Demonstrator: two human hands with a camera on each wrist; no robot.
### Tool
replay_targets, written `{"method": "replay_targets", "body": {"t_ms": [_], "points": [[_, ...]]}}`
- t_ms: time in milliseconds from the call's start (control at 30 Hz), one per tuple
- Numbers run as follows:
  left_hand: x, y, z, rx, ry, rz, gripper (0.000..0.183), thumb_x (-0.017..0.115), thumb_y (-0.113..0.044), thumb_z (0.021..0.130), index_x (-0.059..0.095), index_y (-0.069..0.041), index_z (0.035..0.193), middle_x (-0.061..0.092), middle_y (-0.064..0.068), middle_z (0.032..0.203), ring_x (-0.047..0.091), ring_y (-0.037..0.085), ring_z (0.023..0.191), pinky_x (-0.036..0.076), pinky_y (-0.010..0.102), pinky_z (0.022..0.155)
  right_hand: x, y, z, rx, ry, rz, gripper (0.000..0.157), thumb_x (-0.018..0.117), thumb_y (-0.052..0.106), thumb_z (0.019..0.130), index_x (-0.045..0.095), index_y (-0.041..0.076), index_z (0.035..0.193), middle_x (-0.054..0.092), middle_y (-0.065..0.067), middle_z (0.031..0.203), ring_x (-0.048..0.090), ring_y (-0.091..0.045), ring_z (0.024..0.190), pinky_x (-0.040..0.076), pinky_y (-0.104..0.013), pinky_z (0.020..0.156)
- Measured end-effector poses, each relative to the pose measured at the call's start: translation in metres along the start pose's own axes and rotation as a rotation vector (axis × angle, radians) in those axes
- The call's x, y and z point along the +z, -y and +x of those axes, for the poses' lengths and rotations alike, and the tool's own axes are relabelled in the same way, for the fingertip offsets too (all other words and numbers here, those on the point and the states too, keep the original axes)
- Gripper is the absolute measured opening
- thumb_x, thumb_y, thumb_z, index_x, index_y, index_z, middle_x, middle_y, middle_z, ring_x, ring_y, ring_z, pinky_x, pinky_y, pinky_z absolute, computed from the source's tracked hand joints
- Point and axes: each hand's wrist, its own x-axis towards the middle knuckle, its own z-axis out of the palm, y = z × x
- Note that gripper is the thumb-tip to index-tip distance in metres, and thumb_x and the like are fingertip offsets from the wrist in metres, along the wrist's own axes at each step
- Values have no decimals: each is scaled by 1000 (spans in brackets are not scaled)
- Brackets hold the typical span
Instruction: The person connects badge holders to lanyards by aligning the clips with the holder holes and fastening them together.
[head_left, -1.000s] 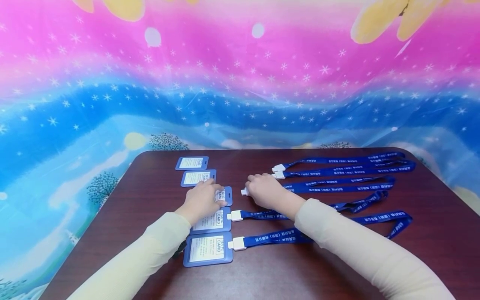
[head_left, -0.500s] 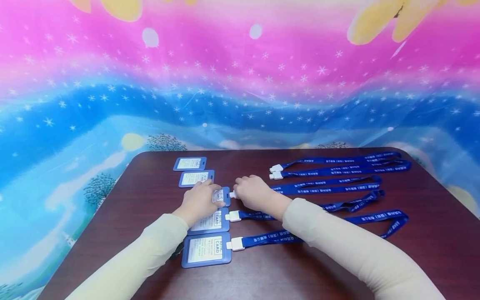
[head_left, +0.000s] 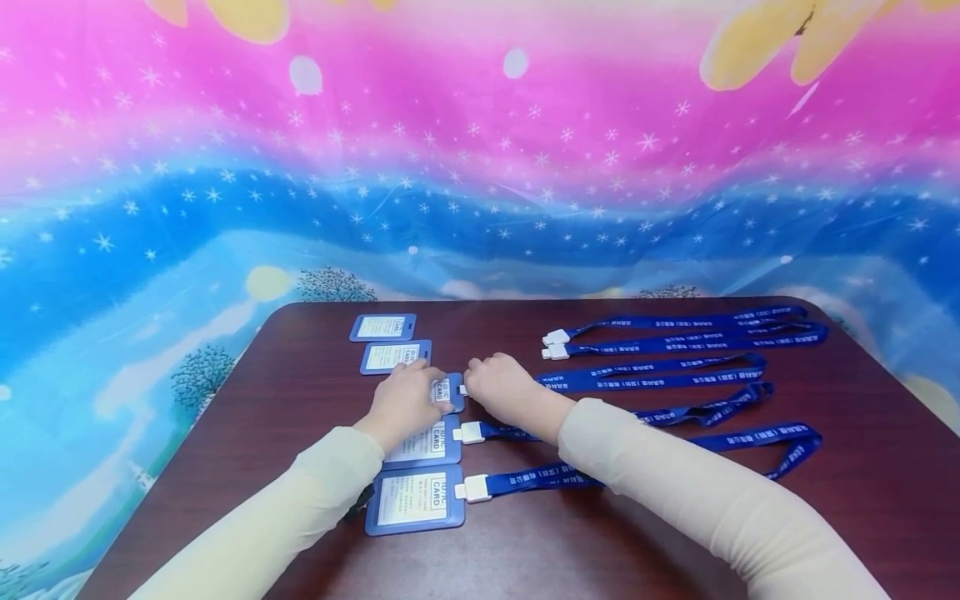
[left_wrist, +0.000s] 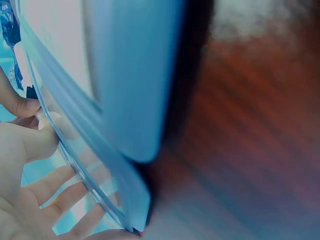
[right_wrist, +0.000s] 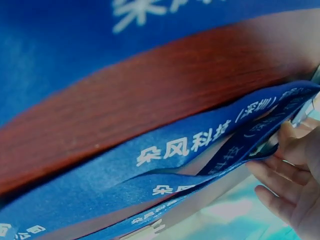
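Note:
My left hand point(head_left: 401, 400) holds a blue ID badge holder point(head_left: 456, 393), third from the front, flat on the table. Its thumb lies toward the near edge and the other fingers toward the far edge. In the left wrist view, fingers point(left_wrist: 62, 197) show along the edge of a clear-and-blue holder. My right hand point(head_left: 504, 387) pinches the white clip point(head_left: 462, 390) of a blue lanyard point(head_left: 645, 382), the clip's tip right at the holder's slotted end. Most of the clip is hidden by the fingers. In the right wrist view, blue strap point(right_wrist: 200, 140) runs to the fingertips.
Two nearer badge holders point(head_left: 384, 508) lie with white lanyard clips point(head_left: 477, 487) at their ends. Behind are two more holders point(head_left: 395, 357) without lanyards. Two lanyards point(head_left: 690, 342) lie at the back right of the dark wood table point(head_left: 300, 350). A printed cloth hangs behind.
My right hand has moved left, drawing the lanyard's clip across the gap to the badge holder's slotted end. My left hand has stayed on the holder.

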Motion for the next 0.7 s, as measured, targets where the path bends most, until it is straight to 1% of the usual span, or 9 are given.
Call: {"method": "replay_targets", "body": {"t_ms": [167, 333, 533, 700], "points": [[1, -2, 1, -9, 8, -14, 54, 80, -30, 84, 65, -3, 128, 55, 19, 140, 43, 39, 135, 38, 56, 107, 2, 1, 0, -3, -15, -21, 17, 70, 20, 93, 75, 12, 107, 68, -2, 93, 66, -14, 78, 56, -26, 70], [2, -2, 0, -11, 8, -26, 52, 80, -28, 84, 66, -3, 127, 57, 18, 137, 44, 37, 135, 32, 53, 111, 4, 2, 1, -6, -26, -14, 17, 69, 20, 95, 75, 11, 108, 69, -3, 95, 66, -14, 80, 56, -26, 72], [3, -1, 0, -12, 2, -30, 52, 80, -26, 84, 65, -2, 128, 57, 18, 136, 43, 35, 137, 26, 51, 115, 4, 4, 2, 8, -2, 18, 22, 69, 20, 95, 74, 9, 113, 69, -4, 98, 66, -15, 85, 56, -27, 77], [5, -1, 2, -2, -10, -33, 52, 80, -26, 84, 65, -1, 127, 58, 18, 136, 42, 35, 137, 26, 51, 115, 4, 5, 2, 13, 15, 2, 25, 71, 21, 94, 73, 8, 115, 68, -5, 98, 66, -15, 86, 56, -27, 78]]}}
